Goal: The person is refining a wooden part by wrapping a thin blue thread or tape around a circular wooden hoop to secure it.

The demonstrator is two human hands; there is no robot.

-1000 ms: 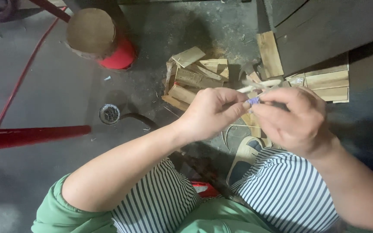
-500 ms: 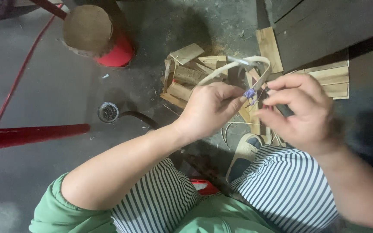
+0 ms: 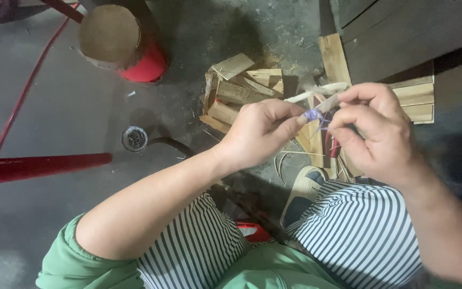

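A thin pale bamboo strip (image 3: 316, 92) curves between both hands, with a small purple tie (image 3: 313, 114) wound on it where the fingers meet. My left hand (image 3: 260, 134) pinches the strip at the purple tie. My right hand (image 3: 372, 131) pinches the strip just right of the tie, fingers curled over it. Below the hands are my striped trouser legs (image 3: 359, 230) and a sandalled foot (image 3: 303, 190).
A pile of split bamboo pieces (image 3: 241, 88) lies on the concrete floor behind the hands. A wooden block on a red base (image 3: 118, 43) stands at the back left. A red bar (image 3: 38, 166) crosses the left; a floor drain (image 3: 134, 138) sits near it. Wooden boards (image 3: 413, 32) lie back right.
The looped strip has come down from its raised arc and now lies flatter between the hands. Both hands have closed in tighter on the purple tie.
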